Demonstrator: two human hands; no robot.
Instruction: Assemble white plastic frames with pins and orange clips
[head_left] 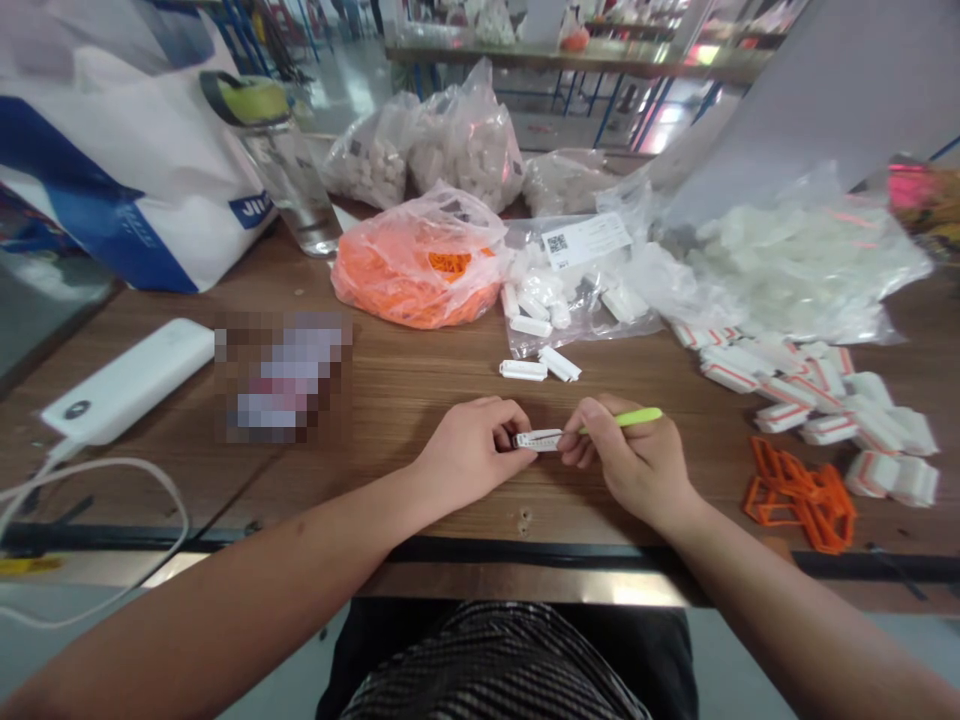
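Wood worktop [405,400] w/ steel edge strip [525,585]. Beyond: 2nd long table [577,58] on blue metal legs [609,110], pale shiny floor [349,95], bright glare.

The wooden tabletop [405,400] can be crossed in a band running left to right between the left hand [469,450], the right hand [630,460] and two loose white plastic pieces [541,366], though that way is obstructed on the left by a pixelated object [283,378] and a white power bank [127,382] with its white cable [97,530]. On the right, passage is blocked by stacked white-and-red pieces [825,415] and orange plastic frames [799,495], and the far side is barred by an orange-filled plastic bag [416,265] and a clear bag of white parts [570,285]. A strip of wood in front of the hands remains passable along the table's near edge.
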